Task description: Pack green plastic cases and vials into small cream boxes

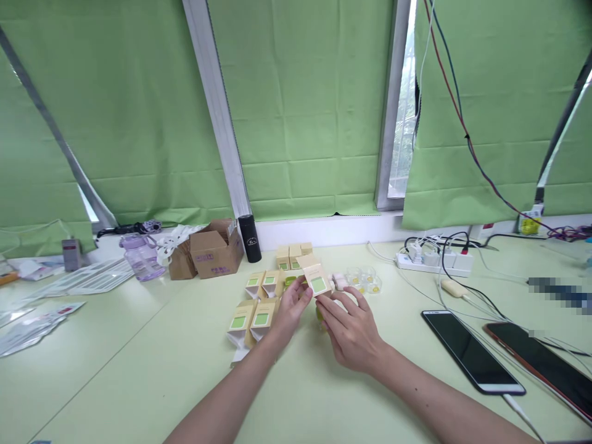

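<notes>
My left hand [289,311] and my right hand [349,330] meet above the pale green table [139,370]. Together they hold a small tan carton with a green label [317,279], its top flap standing open. The left fingers pinch its lower left corner, the right fingers close on its lower right side. A small yellow-green thing [319,314] shows just under the hands. Several matching cartons [252,320] lie with open flaps to the left of my hands. More closed cartons [292,254] stand behind.
Small clear jars with yellow contents [365,279] sit behind my right hand. Two phones [472,350] lie at the right, beside a power strip [435,259] and cables. A brown cardboard box [213,250], black cylinder [250,238] and purple bottle [141,254] stand at the back left.
</notes>
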`<state>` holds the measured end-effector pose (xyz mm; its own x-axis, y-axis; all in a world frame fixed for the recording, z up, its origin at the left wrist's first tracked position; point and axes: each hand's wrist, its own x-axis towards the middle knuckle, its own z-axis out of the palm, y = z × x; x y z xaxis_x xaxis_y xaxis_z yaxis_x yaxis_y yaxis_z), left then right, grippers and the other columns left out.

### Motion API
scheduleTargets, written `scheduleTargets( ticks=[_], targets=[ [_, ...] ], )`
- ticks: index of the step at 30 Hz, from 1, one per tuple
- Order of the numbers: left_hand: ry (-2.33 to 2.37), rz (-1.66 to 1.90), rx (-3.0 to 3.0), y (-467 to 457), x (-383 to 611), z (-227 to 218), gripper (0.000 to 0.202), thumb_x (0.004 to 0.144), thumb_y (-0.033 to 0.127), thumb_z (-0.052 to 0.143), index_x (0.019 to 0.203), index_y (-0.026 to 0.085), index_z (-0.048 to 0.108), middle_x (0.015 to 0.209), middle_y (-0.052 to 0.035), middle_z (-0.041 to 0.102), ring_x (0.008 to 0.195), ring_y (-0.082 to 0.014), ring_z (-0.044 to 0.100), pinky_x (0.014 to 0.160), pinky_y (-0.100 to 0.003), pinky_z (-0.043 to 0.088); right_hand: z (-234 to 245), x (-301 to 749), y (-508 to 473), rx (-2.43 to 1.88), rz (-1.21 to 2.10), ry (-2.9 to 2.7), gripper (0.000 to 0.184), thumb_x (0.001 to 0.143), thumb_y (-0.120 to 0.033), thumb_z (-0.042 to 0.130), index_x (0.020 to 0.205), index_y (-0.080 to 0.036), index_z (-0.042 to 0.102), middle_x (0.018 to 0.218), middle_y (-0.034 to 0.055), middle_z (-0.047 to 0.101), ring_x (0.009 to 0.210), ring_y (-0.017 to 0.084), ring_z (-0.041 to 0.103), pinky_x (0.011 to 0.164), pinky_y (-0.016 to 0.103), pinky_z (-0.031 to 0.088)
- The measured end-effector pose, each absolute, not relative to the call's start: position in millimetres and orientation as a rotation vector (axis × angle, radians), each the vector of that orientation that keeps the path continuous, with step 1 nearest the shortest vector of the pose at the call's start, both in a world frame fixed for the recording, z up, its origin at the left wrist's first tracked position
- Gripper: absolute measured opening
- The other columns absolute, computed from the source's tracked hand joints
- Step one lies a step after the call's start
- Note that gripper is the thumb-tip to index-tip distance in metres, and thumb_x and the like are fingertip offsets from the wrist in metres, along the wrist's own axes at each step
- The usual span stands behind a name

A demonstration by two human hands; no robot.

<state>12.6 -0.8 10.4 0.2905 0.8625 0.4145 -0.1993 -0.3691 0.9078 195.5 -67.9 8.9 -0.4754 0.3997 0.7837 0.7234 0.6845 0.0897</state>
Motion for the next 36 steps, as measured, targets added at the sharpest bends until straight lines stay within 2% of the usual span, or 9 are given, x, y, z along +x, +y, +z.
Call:
scheduleTargets(
  ticks=[5, 9, 12, 16, 20, 24, 28, 31, 36],
  targets=[
    [0.62, 1.307, 1.47, -2, 13, 11, 0.057, 0.092, 0.051, 0.072, 0.137, 0.019, 0.062, 0.133, -0.0156, 0.07, 0.128, -0.0309, 0.064, 0.112, -0.049, 0.048, 8, 198, -67, -0.733, -0.5, -2.042, 0.044, 0.089, -0.01, 0.057, 0.131, -0.025, 0.06, 0.136, 0.0079, 0.07, 0.117, 0.031, 0.063, 0.108, 0.06, 0.04],
    [0.616, 1.355, 1.48, -2, 12, 11, 0.061, 0.09, 0.052, 0.073, 0.139, 0.018, 0.059, 0.133, -0.0158, 0.069, 0.127, -0.0306, 0.063, 0.108, -0.047, 0.05, 5, 202, -59, -0.708, -0.395, -1.791, 0.031, 0.091, -0.012, 0.057, 0.118, -0.026, 0.061, 0.119, 0.01, 0.068, 0.109, 0.03, 0.064, 0.097, 0.056, 0.046],
    [0.63, 1.376, 1.52, -2, 11, 10, 0.063, 0.089, 0.053, 0.074, 0.139, 0.019, 0.056, 0.131, -0.0153, 0.069, 0.125, -0.0298, 0.064, 0.105, -0.044, 0.051, 3, 205, -53, -0.783, -0.267, -1.667, 0.033, 0.096, -0.02, 0.058, 0.127, -0.026, 0.057, 0.12, 0.0126, 0.065, 0.115, 0.033, 0.061, 0.094, 0.054, 0.048],
    [0.683, 1.42, 1.64, -6, 11, 10, 0.067, 0.088, 0.055, 0.074, 0.141, 0.021, 0.051, 0.131, -0.0155, 0.067, 0.122, -0.0296, 0.063, 0.099, -0.042, 0.05, 3, 207, -47, -0.892, -0.038, -1.635, 0.044, 0.1, -0.034, 0.058, 0.143, -0.028, 0.05, 0.134, 0.0138, 0.062, 0.125, 0.034, 0.057, 0.102, 0.056, 0.048],
    [0.716, 1.439, 1.807, -15, 13, 13, 0.064, 0.089, 0.053, 0.073, 0.14, 0.023, 0.05, 0.13, -0.0151, 0.066, 0.12, -0.0293, 0.061, 0.1, -0.044, 0.048, 5, 210, -45, -0.903, 0.049, -1.694, 0.048, 0.1, -0.042, 0.058, 0.146, -0.031, 0.051, 0.138, 0.0121, 0.062, 0.129, 0.035, 0.055, 0.105, 0.056, 0.048],
    [0.744, 1.429, 1.868, -24, 16, 14, 0.058, 0.09, 0.048, 0.073, 0.138, 0.025, 0.049, 0.134, -0.0146, 0.062, 0.126, -0.03, 0.058, 0.106, -0.046, 0.047, 6, 212, -44, -0.872, 0.079, -1.72, 0.047, 0.098, -0.039, 0.06, 0.144, -0.031, 0.054, 0.137, 0.0116, 0.061, 0.129, 0.035, 0.054, 0.105, 0.056, 0.048],
    [0.771, 1.466, 1.953, -30, 17, 15, 0.049, 0.094, 0.035, 0.069, 0.137, 0.028, 0.047, 0.137, -0.0131, 0.059, 0.132, -0.0291, 0.055, 0.111, -0.049, 0.046, 5, 211, -44, -0.854, 0.113, -1.714, 0.043, 0.095, -0.03, 0.06, 0.138, -0.03, 0.054, 0.135, 0.0111, 0.058, 0.129, 0.034, 0.051, 0.107, 0.055, 0.046],
    [0.796, 1.523, 2.137, -32, 16, 16, 0.045, 0.096, 0.026, 0.064, 0.138, 0.031, 0.048, 0.144, -0.0128, 0.054, 0.141, -0.0298, 0.047, 0.117, -0.053, 0.04, 4, 211, -43, -0.826, 0.112, -1.714, 0.042, 0.091, -0.025, 0.059, 0.133, -0.029, 0.053, 0.134, 0.0113, 0.056, 0.129, 0.033, 0.051, 0.106, 0.054, 0.046],
    [0.879, 1.611, 2.373, -31, 14, 14, 0.053, 0.091, 0.029, 0.069, 0.138, 0.031, 0.045, 0.152, -0.0143, 0.048, 0.144, -0.034, 0.04, 0.117, -0.059, 0.037, 1, 212, -41, -0.807, -0.036, -1.691, 0.045, 0.085, -0.014, 0.055, 0.127, -0.029, 0.053, 0.13, 0.0109, 0.054, 0.125, 0.034, 0.051, 0.102, 0.057, 0.045]
  ],
)
